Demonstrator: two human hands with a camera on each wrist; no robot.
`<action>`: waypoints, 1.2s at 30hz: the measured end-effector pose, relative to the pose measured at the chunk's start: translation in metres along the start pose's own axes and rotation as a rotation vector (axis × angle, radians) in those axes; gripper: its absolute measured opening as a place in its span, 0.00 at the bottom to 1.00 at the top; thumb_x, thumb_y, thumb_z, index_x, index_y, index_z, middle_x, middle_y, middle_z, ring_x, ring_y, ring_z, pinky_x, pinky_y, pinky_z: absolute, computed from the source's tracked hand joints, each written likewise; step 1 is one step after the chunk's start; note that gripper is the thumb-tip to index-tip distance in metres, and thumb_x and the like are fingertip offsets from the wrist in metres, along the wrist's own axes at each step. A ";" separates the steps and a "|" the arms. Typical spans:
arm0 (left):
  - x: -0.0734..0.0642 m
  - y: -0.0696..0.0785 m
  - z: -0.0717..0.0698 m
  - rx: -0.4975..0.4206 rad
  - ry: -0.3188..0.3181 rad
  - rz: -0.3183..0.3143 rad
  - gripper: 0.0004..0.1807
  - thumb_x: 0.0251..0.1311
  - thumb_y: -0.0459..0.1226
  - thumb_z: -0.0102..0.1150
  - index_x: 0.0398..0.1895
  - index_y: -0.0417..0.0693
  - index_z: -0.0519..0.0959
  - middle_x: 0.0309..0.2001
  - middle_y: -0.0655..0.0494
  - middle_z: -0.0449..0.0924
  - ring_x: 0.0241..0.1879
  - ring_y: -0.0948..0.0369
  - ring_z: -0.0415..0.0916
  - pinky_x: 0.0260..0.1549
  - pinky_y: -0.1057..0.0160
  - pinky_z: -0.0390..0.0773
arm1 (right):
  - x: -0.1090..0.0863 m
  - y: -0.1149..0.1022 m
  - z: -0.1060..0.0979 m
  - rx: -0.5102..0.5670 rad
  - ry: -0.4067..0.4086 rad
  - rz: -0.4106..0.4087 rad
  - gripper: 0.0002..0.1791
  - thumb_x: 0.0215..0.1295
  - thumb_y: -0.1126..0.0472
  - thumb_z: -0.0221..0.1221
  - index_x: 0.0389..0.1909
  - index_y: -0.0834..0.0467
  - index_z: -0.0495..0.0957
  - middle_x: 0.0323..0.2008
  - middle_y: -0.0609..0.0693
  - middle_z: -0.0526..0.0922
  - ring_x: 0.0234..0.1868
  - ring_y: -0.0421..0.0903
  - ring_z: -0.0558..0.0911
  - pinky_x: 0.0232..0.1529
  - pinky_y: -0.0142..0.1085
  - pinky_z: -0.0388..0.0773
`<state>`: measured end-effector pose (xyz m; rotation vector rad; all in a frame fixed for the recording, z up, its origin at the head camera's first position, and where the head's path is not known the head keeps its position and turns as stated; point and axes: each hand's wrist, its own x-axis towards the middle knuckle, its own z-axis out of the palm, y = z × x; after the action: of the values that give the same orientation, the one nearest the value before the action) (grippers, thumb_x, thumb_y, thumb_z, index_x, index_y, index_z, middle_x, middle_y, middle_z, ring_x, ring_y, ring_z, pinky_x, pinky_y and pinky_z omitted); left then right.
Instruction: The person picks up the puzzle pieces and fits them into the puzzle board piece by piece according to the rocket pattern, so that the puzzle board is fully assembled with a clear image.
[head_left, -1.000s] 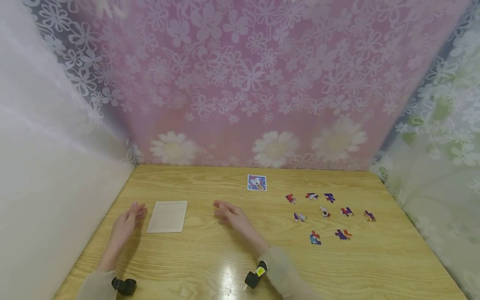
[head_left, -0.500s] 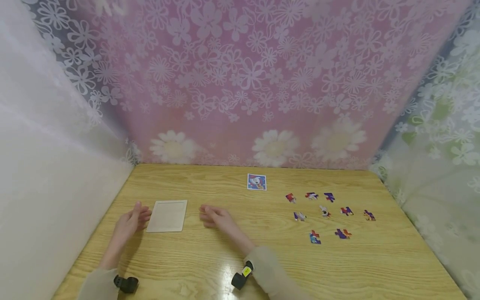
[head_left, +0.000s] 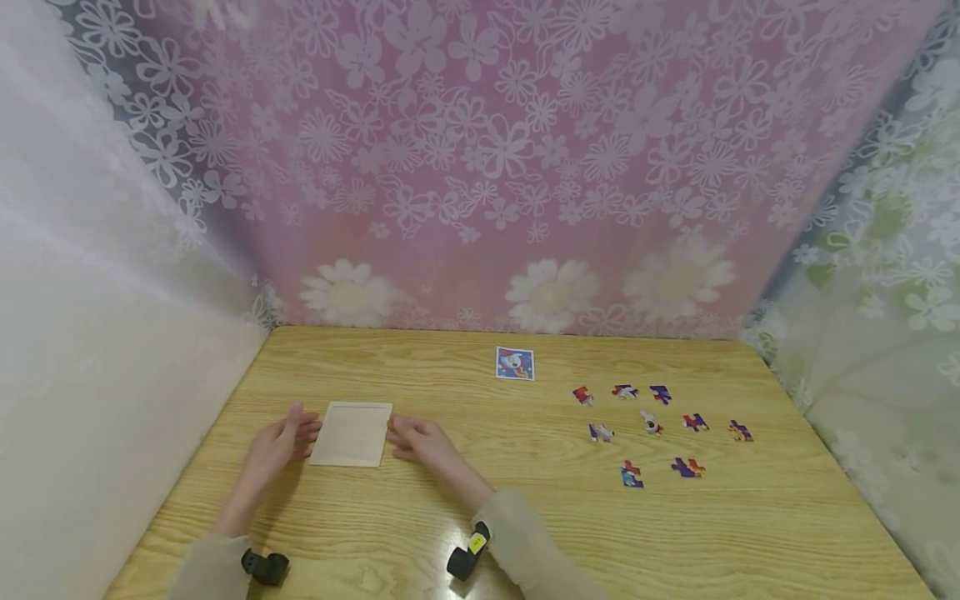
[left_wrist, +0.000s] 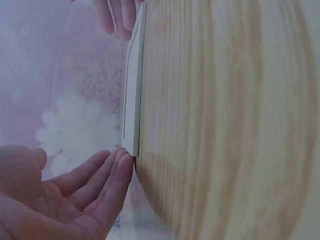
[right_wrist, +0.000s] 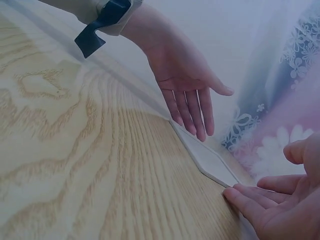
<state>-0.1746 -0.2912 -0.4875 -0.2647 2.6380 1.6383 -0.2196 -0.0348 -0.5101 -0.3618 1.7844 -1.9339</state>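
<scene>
A pale square puzzle tray (head_left: 351, 435) with a raised rim lies flat on the wooden table, between the two hands. My left hand (head_left: 276, 446) touches its left edge with straight fingertips, thumb held apart, as the left wrist view also shows for the hand (left_wrist: 75, 200) at the tray (left_wrist: 132, 95). On the opposite side my right hand (head_left: 429, 446) rests its extended fingertips against the right edge. In the right wrist view the right hand (right_wrist: 280, 200) meets the near corner of the tray (right_wrist: 207, 160), its thumb lifted away.
Several loose jigsaw pieces (head_left: 651, 424) lie scattered on the right of the table (head_left: 570, 533). A small picture card (head_left: 515, 363) with a white cartoon dog lies at the back. A floral curtain (head_left: 480, 167) rises behind the table's far edge.
My right hand has moved left until it touches the tray. My left hand has shifted right, and the tray has slid slightly to the right. The jigsaw pieces and card have stayed put.
</scene>
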 end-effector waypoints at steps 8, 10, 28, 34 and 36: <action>0.000 0.003 0.008 -0.024 0.019 -0.020 0.45 0.78 0.60 0.27 0.64 0.25 0.71 0.61 0.31 0.77 0.58 0.44 0.79 0.43 0.65 0.86 | -0.006 -0.004 0.000 0.000 0.030 0.012 0.26 0.81 0.61 0.46 0.69 0.77 0.64 0.71 0.68 0.67 0.70 0.61 0.71 0.64 0.44 0.77; 0.000 0.004 0.010 -0.017 0.029 -0.019 0.44 0.78 0.60 0.27 0.64 0.25 0.72 0.61 0.31 0.77 0.58 0.43 0.79 0.43 0.66 0.86 | -0.006 -0.005 0.000 0.007 0.045 0.021 0.26 0.81 0.61 0.47 0.69 0.76 0.65 0.71 0.67 0.66 0.69 0.60 0.72 0.63 0.43 0.77; 0.001 0.012 0.027 -0.037 0.064 -0.033 0.44 0.78 0.60 0.28 0.61 0.26 0.75 0.58 0.32 0.79 0.56 0.44 0.80 0.42 0.65 0.86 | -0.010 -0.009 -0.014 0.018 0.047 0.036 0.26 0.81 0.61 0.46 0.69 0.77 0.63 0.73 0.68 0.64 0.71 0.60 0.69 0.67 0.44 0.73; 0.002 0.014 0.030 -0.036 0.056 -0.032 0.44 0.78 0.60 0.28 0.60 0.26 0.76 0.57 0.32 0.80 0.55 0.44 0.81 0.41 0.63 0.86 | -0.015 -0.010 -0.019 0.011 0.029 0.037 0.27 0.82 0.62 0.45 0.71 0.77 0.61 0.72 0.69 0.64 0.72 0.61 0.68 0.68 0.46 0.72; 0.002 0.015 0.032 -0.040 0.056 -0.032 0.44 0.78 0.60 0.28 0.60 0.26 0.76 0.57 0.32 0.80 0.56 0.44 0.80 0.42 0.63 0.86 | -0.015 -0.009 -0.021 0.008 0.022 0.036 0.27 0.82 0.61 0.45 0.71 0.77 0.60 0.73 0.69 0.64 0.72 0.61 0.67 0.69 0.46 0.71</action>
<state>-0.1809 -0.2565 -0.4889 -0.3574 2.6277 1.6998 -0.2189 -0.0083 -0.5019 -0.3041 1.7845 -1.9268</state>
